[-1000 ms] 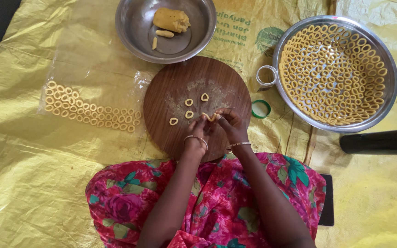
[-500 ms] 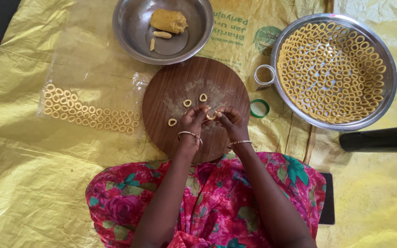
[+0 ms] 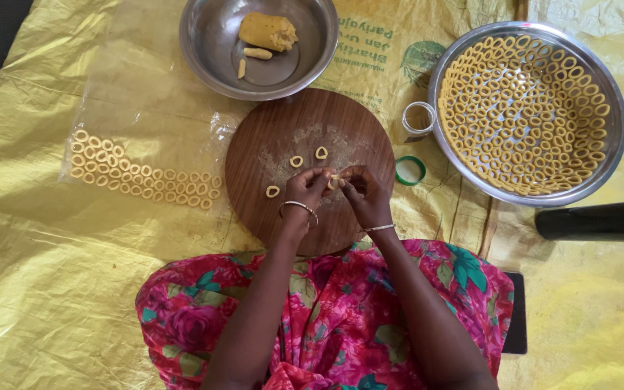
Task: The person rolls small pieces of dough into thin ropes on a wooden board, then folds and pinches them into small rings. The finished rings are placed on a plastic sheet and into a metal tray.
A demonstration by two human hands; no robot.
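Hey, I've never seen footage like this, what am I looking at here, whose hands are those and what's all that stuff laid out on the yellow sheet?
This is one view from a camera worn on a person's head, looking down at their own two bare hands. The left hand and right hand together pinch a small piece of yellow dough over a round brown wooden board, where three small dough rings lie. Beyond it, a steel bowl holds a dough lump. To the right, a wide steel sieve is full of rings; more rows sit on clear plastic to the left.
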